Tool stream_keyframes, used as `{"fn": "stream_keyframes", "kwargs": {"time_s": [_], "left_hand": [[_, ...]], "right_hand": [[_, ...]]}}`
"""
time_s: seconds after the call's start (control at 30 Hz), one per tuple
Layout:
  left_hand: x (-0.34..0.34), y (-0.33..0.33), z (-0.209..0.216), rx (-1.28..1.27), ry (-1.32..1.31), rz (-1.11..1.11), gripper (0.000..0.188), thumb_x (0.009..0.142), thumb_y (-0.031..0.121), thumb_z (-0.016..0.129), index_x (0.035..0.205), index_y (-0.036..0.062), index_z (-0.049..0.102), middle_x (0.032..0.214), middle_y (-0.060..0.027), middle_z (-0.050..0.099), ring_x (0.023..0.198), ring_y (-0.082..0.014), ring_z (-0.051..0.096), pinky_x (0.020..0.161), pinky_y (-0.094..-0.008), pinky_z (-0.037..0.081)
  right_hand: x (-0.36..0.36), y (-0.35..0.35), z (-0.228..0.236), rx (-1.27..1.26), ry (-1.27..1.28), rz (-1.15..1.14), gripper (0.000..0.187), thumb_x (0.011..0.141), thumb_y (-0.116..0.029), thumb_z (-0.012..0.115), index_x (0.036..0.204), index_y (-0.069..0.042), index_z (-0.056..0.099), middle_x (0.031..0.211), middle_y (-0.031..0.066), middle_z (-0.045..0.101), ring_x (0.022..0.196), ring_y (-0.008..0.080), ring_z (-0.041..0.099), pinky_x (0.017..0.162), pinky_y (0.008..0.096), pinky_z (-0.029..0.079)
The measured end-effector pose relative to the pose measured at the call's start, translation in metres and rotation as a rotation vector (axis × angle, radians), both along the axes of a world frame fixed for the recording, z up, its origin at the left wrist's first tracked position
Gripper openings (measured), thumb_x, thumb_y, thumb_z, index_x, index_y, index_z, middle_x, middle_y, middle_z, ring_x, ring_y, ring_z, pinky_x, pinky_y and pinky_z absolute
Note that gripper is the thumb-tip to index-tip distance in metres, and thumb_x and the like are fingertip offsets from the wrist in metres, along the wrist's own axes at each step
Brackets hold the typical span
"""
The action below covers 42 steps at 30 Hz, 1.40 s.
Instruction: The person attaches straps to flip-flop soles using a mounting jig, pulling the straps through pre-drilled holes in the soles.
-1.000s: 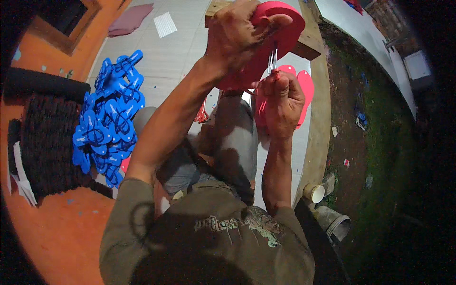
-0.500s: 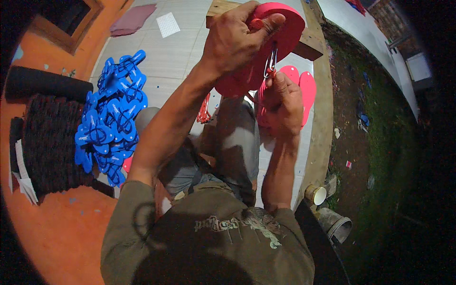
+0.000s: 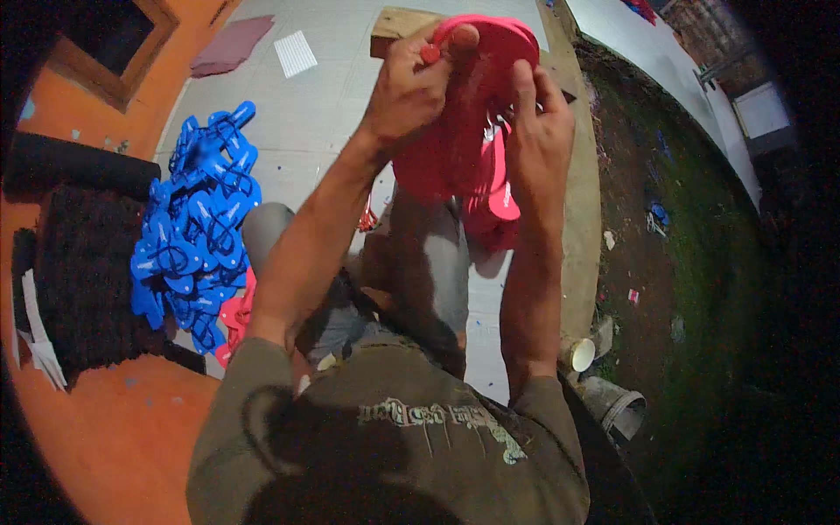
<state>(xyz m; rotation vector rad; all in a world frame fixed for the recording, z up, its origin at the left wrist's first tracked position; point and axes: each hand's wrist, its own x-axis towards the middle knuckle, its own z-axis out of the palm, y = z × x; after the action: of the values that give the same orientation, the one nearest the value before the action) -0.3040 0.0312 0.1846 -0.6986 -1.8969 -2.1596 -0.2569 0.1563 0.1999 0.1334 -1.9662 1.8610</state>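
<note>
A red flip-flop sole (image 3: 429, 157) is held up in front of me, over my knees and the far wooden beam. My left hand (image 3: 407, 96) is closed around its left edge, with the thumb on its face and a small red round strap end by the knuckles. At the right edge, my right hand (image 3: 542, 118) grips the sole between thumb and fingers. A bit of shiny metal (image 3: 490, 133) shows below that hand; its shape is partly hidden. More red soles (image 3: 499, 206) lie on the floor beyond my right knee, partly covered.
A heap of blue flip-flops (image 3: 197, 227) lies to the left, with red ones (image 3: 234, 319) at its near side. Red straps (image 3: 367, 219) lie between my legs. A wooden block (image 3: 394, 31) stands ahead. White buckets (image 3: 623, 411) sit at the right beside dark ground.
My right hand has moved up from the metal clip-like tool to the sole's right edge. The sole has shifted slightly left and tilted. My left hand has moved a little left and nearer.
</note>
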Motion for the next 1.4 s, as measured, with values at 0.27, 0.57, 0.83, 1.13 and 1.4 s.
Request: {"fn": "stream_keyframes", "kwargs": {"time_s": [0.27,0.57,0.83,1.13,1.4], "left_hand": [[0.093,-0.025,0.029,-0.080,0.395,0.143,0.022,0.082,0.017,0.052,0.096,0.0016,0.057,0.081,-0.0065,0.056,0.073,-0.0166,0.053,0.067,-0.0271,0.042],[0.075,-0.019,-0.030,-0.242,0.053,0.046,0.022,0.075,0.015,0.064,0.094,0.0048,0.061,0.087,-0.0107,0.056,0.080,-0.0199,0.055,0.068,-0.0299,0.044],[0.041,-0.022,-0.011,-0.327,0.503,0.080,0.031,0.070,0.023,0.065,0.093,0.0028,0.062,0.081,-0.0079,0.059,0.074,-0.0233,0.058,0.064,-0.0314,0.047],[0.029,-0.016,-0.005,-0.237,0.439,0.179,0.021,0.067,0.011,0.068,0.086,0.0052,0.062,0.080,-0.0067,0.060,0.074,-0.0232,0.059,0.061,-0.0304,0.050],[0.025,-0.009,0.026,-0.424,0.248,0.274,0.019,0.067,0.014,0.069,0.080,0.0026,0.061,0.071,-0.0080,0.057,0.060,-0.0205,0.056,0.053,-0.0290,0.045]], "right_hand": [[0.042,-0.010,-0.025,0.314,0.407,0.040,0.034,0.085,-0.023,0.052,0.110,-0.002,0.048,0.100,0.0095,0.054,0.096,0.0208,0.048,0.083,0.0302,0.038],[0.064,0.021,-0.049,-0.081,-0.082,0.186,0.030,0.077,-0.016,0.065,0.097,-0.001,0.049,0.087,0.0117,0.057,0.092,0.0210,0.054,0.080,0.0318,0.043],[0.007,0.020,-0.031,0.022,0.433,0.331,0.018,0.071,-0.010,0.061,0.085,-0.006,0.050,0.082,0.0158,0.061,0.077,0.0272,0.059,0.073,0.0422,0.047],[-0.018,0.029,-0.020,0.062,0.514,0.390,0.016,0.063,-0.003,0.065,0.073,-0.005,0.053,0.084,0.0135,0.062,0.078,0.0265,0.059,0.077,0.0445,0.046],[-0.008,0.020,-0.004,-0.095,0.079,0.143,0.030,0.063,0.001,0.068,0.090,-0.001,0.056,0.088,0.0115,0.062,0.079,0.0217,0.061,0.075,0.0383,0.048]]}}
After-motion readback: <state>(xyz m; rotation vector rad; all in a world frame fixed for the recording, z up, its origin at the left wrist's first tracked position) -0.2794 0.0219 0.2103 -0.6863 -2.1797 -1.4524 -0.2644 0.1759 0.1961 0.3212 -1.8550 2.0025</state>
